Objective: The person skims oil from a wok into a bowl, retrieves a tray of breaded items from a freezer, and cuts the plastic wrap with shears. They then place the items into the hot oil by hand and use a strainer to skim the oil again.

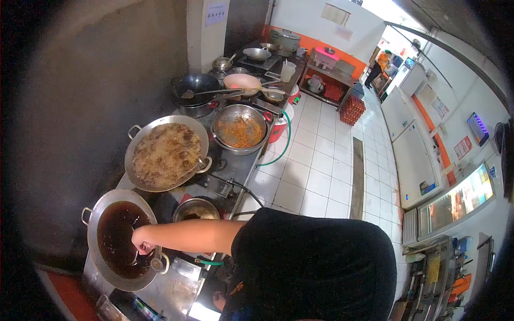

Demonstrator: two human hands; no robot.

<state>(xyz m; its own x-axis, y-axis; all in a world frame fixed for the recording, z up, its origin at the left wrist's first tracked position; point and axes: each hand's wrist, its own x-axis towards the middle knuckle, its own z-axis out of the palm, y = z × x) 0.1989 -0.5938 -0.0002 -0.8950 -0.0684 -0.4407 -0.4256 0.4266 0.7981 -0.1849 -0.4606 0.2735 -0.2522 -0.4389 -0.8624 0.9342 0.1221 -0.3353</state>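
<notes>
My right hand (142, 239) is closed over the near side of a large two-handled wok (96, 214) of dark brown oil. A thin, curved metal utensil (134, 258) shows beneath its fingers and dips into the oil; its full shape is hidden. Beside it, a round metal piece (156, 264) lies at the wok's rim by the handle. Only a small patch of my left hand (218, 300) shows low by my black shirt, its fingers hidden. A second wok (134, 155) holds bubbling oil with browned food and a skimmer (194, 167) at its edge.
A steel bowl (197, 202) stands close above my right forearm. Farther along are a pan with orange-brown crumbs (239, 131), a black wok (195, 85) and a pink bowl (242, 83). A green hose (289, 142) loops beside the counter. A person (379, 67) stands far back.
</notes>
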